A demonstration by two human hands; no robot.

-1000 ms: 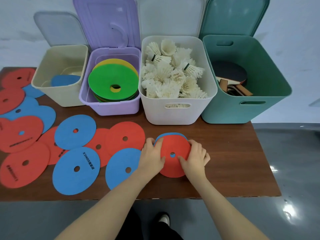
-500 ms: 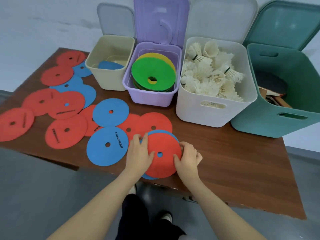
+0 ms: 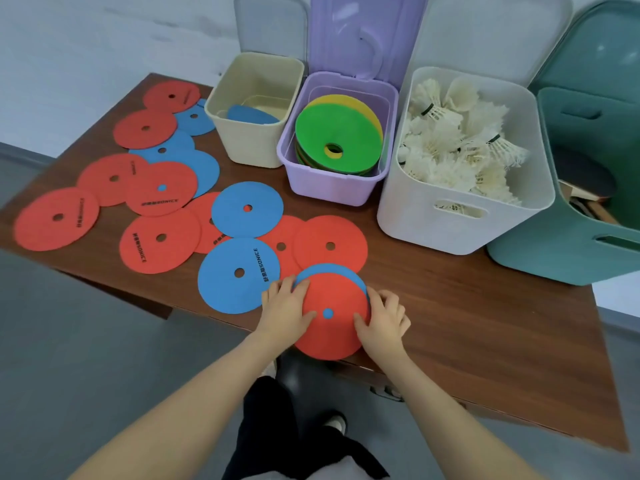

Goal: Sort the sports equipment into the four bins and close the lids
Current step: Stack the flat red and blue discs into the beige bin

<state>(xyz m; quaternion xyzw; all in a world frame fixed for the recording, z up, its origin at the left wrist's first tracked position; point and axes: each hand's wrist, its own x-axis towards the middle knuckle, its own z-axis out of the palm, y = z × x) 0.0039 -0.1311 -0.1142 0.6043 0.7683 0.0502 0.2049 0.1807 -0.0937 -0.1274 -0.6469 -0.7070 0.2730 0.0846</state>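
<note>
A red disc [image 3: 332, 332] lies stacked on a blue disc [image 3: 329, 270] at the table's front edge, overhanging it slightly. My left hand [image 3: 287, 310] grips the stack's left side, thumb on top. My right hand [image 3: 382, 320] grips its right side with curled fingers. Several more red and blue discs, such as a blue one [image 3: 235, 275], lie spread over the left half of the table. Four bins stand at the back with lids up: beige bin [image 3: 256, 147], purple bin [image 3: 332, 190], white bin [image 3: 450, 233], teal bin [image 3: 561, 261].
The beige bin holds a blue disc [image 3: 251, 115]. A green disc [image 3: 337, 140] tops a stack in the purple bin. Shuttlecocks [image 3: 450, 147] fill the white bin and paddles [image 3: 585, 183] lie in the teal one. Bare brown table [image 3: 485, 323] stretches to the right of my hands.
Both hands have drawn the red-on-blue stack toward the table's front edge, where it now overhangs. My head has turned so that more of the left discs show.
</note>
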